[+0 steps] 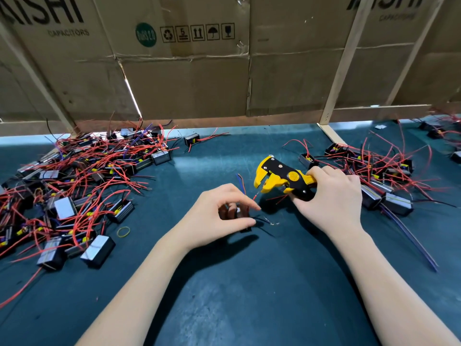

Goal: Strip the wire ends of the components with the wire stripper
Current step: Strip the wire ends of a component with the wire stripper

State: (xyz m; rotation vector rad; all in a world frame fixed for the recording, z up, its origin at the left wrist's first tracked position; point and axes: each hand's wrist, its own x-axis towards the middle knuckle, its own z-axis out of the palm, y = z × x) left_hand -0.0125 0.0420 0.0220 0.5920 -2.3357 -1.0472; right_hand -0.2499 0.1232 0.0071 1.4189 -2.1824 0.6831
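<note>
On dark matting, right hand [331, 196] grips yellow-black (angular) wire stripper [282, 178].

printed matter on the cardboard wall [189, 78] behind the bench. upper left panel: large black letters cut off by the frame, reading "aishi", with "capacitors" [68, 33] in small grey type beneath. centre panel: a green oval sticker [145, 34] marked "rohs 2.0", then a row of five boxed handling symbols [197, 32]: recycling arrows, a stacking mark with the numeral "5", two upward arrows, an umbrella, a wine glass. upper right panel: the same brand lettering [385, 2], partly cropped, its subline blurred.
</note>
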